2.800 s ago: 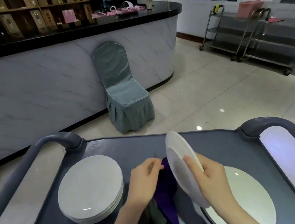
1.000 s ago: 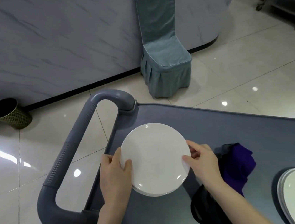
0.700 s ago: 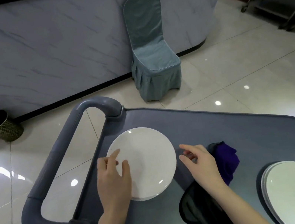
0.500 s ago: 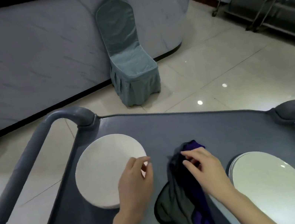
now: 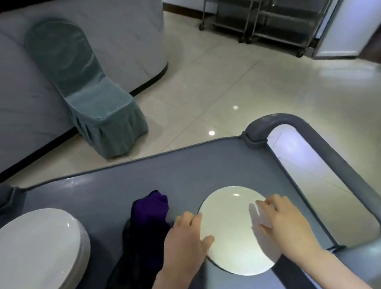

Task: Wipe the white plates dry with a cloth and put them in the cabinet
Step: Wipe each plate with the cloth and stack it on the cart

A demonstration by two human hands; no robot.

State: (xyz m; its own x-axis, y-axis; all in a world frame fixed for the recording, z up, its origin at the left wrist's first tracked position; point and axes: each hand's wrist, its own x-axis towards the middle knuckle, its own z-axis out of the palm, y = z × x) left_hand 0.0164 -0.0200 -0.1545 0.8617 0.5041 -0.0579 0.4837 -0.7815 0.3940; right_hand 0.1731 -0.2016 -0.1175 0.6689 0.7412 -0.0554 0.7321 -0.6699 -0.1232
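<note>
On the grey cart (image 5: 188,170), both hands are at the right-hand white plate (image 5: 233,228).
The left hand (image 5: 185,242) has a narrow grip on the plate's left rim, thumb on top and fingers curled at the edge. The right hand (image 5: 287,225) lies on its right side, fingers loosely spread, grip wide and holding nothing. The plate lies flat near the cart's right handle (image 5: 281,119). A purple cloth (image 5: 148,229) lies crumpled just left of it, and a stack of white plates (image 5: 30,262) sits far left.
</note>
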